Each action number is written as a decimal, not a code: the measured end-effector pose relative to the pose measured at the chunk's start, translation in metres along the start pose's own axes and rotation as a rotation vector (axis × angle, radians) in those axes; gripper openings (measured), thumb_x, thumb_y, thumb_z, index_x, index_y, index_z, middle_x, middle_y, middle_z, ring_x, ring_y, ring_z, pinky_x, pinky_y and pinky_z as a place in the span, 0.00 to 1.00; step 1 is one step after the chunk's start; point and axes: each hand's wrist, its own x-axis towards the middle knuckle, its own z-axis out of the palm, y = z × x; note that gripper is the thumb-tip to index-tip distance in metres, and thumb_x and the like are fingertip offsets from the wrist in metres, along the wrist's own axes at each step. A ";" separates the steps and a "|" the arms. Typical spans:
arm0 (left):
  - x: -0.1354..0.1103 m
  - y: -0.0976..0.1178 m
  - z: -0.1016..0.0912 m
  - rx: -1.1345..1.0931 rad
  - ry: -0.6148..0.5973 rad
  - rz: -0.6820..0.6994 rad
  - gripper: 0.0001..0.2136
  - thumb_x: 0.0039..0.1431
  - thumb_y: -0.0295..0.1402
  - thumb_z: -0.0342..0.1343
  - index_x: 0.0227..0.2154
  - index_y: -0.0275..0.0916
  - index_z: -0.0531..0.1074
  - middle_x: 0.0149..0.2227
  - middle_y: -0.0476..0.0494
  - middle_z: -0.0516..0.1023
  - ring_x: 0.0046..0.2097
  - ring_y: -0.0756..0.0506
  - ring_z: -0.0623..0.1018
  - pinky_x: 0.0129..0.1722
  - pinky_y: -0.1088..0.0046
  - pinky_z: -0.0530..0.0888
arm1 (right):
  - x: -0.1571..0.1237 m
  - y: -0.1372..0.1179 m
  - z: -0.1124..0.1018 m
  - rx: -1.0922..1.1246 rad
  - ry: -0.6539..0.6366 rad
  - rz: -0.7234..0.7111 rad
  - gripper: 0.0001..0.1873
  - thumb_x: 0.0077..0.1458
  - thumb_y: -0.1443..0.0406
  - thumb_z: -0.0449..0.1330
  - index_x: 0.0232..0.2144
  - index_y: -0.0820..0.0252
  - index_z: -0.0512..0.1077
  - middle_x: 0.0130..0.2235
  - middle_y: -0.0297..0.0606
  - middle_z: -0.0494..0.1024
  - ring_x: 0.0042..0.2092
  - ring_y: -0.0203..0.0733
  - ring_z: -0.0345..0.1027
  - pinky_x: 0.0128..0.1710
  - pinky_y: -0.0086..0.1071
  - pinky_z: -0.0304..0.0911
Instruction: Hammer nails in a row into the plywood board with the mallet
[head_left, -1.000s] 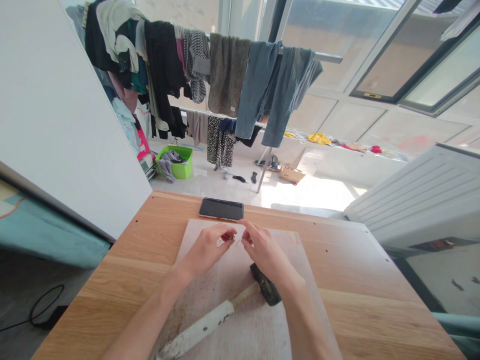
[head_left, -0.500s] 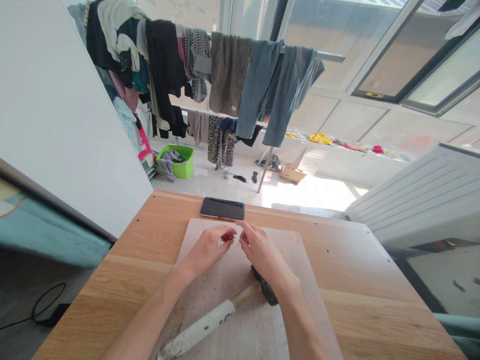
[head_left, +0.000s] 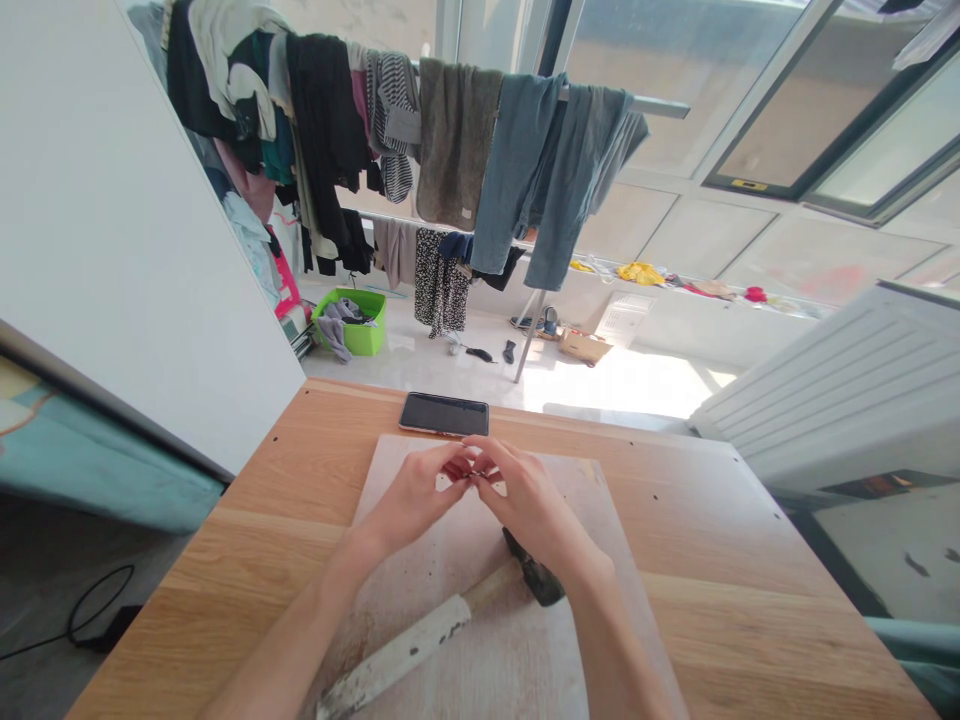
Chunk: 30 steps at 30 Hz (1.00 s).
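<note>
Over the far part of a pale wooden board (head_left: 420,560), my left hand (head_left: 426,490) and my right hand (head_left: 517,490) meet at the fingertips. Both are closed in a pinch on something small and dark, too tiny to name. Beneath my right wrist lies a hammer (head_left: 424,640), its dark head partly covered by that forearm. The handle, wrapped in white, runs toward the near left of the board. Just beyond my fingers, a phone (head_left: 444,414) rests flat with its dark screen up.
The board lies on a wooden table (head_left: 712,560) with small dark holes. Past its far edge, clothes (head_left: 461,145) hang from a drying rack. A green basket (head_left: 367,325) holding clothes stands on the floor. A white panel (head_left: 135,220) rises at the left.
My right hand has moved left, so its fingertips now meet those of my left hand. Before, a small gap lay between them. The hammer and phone stay put.
</note>
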 end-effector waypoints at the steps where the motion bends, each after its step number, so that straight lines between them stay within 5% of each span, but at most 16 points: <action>1: 0.000 0.004 -0.002 -0.009 -0.019 -0.011 0.08 0.61 0.29 0.58 0.43 0.38 0.77 0.40 0.44 0.84 0.41 0.45 0.82 0.43 0.71 0.78 | -0.001 -0.002 -0.002 0.017 -0.005 0.004 0.22 0.60 0.75 0.55 0.54 0.53 0.71 0.47 0.39 0.81 0.47 0.41 0.75 0.48 0.36 0.70; 9: -0.005 0.036 -0.025 -0.049 -0.152 -0.086 0.09 0.62 0.33 0.60 0.44 0.39 0.78 0.42 0.45 0.84 0.39 0.47 0.82 0.42 0.73 0.78 | -0.004 -0.019 -0.012 0.214 -0.058 0.016 0.22 0.59 0.73 0.58 0.54 0.52 0.72 0.40 0.34 0.81 0.41 0.37 0.76 0.44 0.32 0.73; 17: -0.007 0.024 -0.039 0.005 -0.409 -0.229 0.09 0.57 0.31 0.60 0.41 0.37 0.77 0.35 0.46 0.82 0.36 0.46 0.80 0.37 0.74 0.75 | -0.002 -0.013 0.007 0.216 -0.213 0.033 0.27 0.57 0.77 0.56 0.56 0.53 0.69 0.38 0.32 0.81 0.39 0.35 0.77 0.44 0.31 0.73; 21: -0.009 0.018 -0.034 0.101 -0.420 -0.262 0.07 0.53 0.25 0.55 0.33 0.38 0.76 0.30 0.49 0.79 0.33 0.47 0.78 0.32 0.76 0.71 | -0.002 -0.011 0.013 0.189 -0.248 0.010 0.28 0.56 0.78 0.55 0.57 0.54 0.69 0.39 0.33 0.82 0.39 0.35 0.76 0.44 0.31 0.72; 30: -0.010 0.014 -0.035 0.163 -0.423 -0.248 0.06 0.53 0.26 0.53 0.33 0.38 0.74 0.32 0.47 0.79 0.34 0.46 0.78 0.32 0.75 0.71 | -0.003 -0.012 0.012 0.161 -0.271 0.028 0.27 0.58 0.76 0.57 0.58 0.53 0.68 0.41 0.34 0.82 0.41 0.37 0.77 0.45 0.31 0.72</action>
